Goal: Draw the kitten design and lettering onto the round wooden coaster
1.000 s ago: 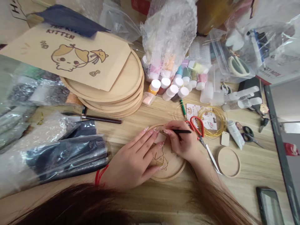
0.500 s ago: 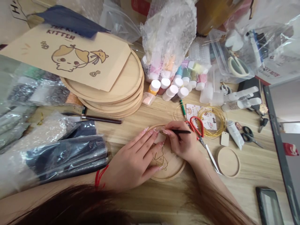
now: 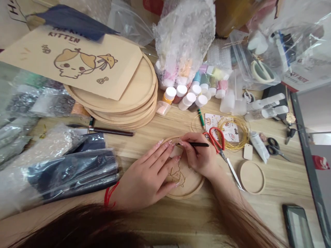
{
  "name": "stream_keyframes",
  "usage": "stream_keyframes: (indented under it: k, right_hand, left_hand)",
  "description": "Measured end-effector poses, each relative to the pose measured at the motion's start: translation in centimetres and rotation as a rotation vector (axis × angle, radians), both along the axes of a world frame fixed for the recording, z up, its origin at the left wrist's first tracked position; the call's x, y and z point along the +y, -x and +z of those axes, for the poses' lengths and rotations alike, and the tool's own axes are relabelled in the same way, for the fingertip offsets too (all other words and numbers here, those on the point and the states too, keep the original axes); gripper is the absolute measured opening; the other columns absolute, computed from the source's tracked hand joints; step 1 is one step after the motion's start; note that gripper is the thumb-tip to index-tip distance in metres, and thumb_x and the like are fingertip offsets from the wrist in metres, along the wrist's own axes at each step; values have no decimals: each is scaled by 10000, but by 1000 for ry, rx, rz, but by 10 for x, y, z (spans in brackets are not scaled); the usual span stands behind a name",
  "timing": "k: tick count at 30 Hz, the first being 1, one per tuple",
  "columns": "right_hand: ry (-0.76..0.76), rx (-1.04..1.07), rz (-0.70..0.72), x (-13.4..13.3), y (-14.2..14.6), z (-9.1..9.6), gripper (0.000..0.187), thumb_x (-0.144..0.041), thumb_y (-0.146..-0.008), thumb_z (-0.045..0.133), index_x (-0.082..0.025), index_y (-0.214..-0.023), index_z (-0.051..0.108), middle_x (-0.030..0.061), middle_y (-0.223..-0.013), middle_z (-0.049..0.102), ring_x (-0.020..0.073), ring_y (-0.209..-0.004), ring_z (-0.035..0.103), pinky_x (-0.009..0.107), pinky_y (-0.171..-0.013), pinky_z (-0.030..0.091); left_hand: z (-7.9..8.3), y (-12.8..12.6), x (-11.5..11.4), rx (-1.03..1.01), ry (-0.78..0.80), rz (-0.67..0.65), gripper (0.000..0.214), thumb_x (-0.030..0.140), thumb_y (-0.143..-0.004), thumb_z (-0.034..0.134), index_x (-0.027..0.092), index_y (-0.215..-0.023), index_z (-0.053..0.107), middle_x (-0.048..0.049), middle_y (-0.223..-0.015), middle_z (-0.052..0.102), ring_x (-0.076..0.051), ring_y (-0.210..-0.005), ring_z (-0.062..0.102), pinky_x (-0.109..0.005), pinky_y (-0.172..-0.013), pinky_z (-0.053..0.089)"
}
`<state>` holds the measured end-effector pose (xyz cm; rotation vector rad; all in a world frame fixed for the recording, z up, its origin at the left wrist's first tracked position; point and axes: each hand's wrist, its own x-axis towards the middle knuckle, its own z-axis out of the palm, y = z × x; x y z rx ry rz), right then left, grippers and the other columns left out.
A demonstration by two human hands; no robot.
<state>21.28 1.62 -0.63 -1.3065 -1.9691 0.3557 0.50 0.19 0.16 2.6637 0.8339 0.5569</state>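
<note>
While the left hand (image 3: 146,179) lies spread flat on a small round wooden tray (image 3: 191,187), fingers wide and pressing it down, the right hand (image 3: 199,160) is closed narrow in a pinch on a thin black-handled tool (image 3: 198,144), its tip down near the tray's upper edge. The tray sits on the wooden tabletop (image 3: 279,193), just in front of the person, between the two hands and under both. A gold wire outline (image 3: 177,174) of a cat-like shape lies on its face, partly hidden by the hands. A pale flat piece (image 3: 177,151) shows under the left fingertips; what it is cannot be told.

Tray looks light and stiff but thin, likely to slide on the smooth tabletop, so flat pressure or a grip on the rim seems best. The wire looks soft and easy to bend, so better not held directly.

Just right of the hand lie red-handled pliers (image 3: 216,137), a coil of gold wire (image 3: 234,132) on a printed card (image 3: 219,124), and a small round wooden disc (image 3: 252,177). Farther up sit paint pots (image 3: 188,100) and a stack of larger wooden trays (image 3: 134,106).
</note>
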Motion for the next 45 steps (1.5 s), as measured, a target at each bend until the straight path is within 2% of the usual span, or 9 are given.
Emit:
stream_keyframes:
  k: [8,15,21,33,39,45]
  right_hand:
    - [8,12,-1,3,1,3,101,-167,-924,538,-237,-996,548,15,-809,693,157,-667,669,263,-581,536]
    - [45,40,7,2,0,0,89,-176,-926,540,-237,-986,565,14,-835,687,157,-716,670,264,-633,543]
    - [60,53,12,4,0,1,59,-202,-934,528,-234,-977,553,25,-822,678,167,-695,663,277,-607,547]
    - [47,68,14,2,1,-2,94,-194,-934,528,-234,-1019,539,28,-867,686,165,-729,671,283,-632,555]
    - [56,48,-3,4,1,0,82,-204,-938,517,-233,-1013,530,33,-848,684,168,-699,667,288,-603,553]
    - [47,89,21,4,2,0,103,-191,-935,518,-237,-1026,525,29,-850,686,167,-710,673,279,-610,549]
  left_hand:
    - [-1,-1,1,-3,-17,-8,520,427,-946,526,51,-1303,566,-210,-1452,466,-302,-1402,385,-467,-1157,380]
    - [-2,-1,6,-21,8,-43,531,416,-943,535,68,-1343,528,-194,-1468,455,-317,-1417,355,-509,-1157,369]
    - [1,-1,9,-2,20,-69,530,407,-941,543,67,-1347,523,-206,-1460,460,-329,-1410,365,-537,-1141,382]
    - [11,2,8,87,125,-101,718,528,-882,584,48,-1403,468,-201,-1519,373,-346,-1448,279,-536,-1190,288]
    - [11,2,9,88,94,-114,873,665,-821,587,35,-1411,451,-213,-1530,347,-359,-1450,266,-524,-1188,284]
    - [10,2,10,93,80,-121,890,679,-809,591,34,-1407,455,-217,-1523,361,-361,-1443,282,-518,-1189,278]
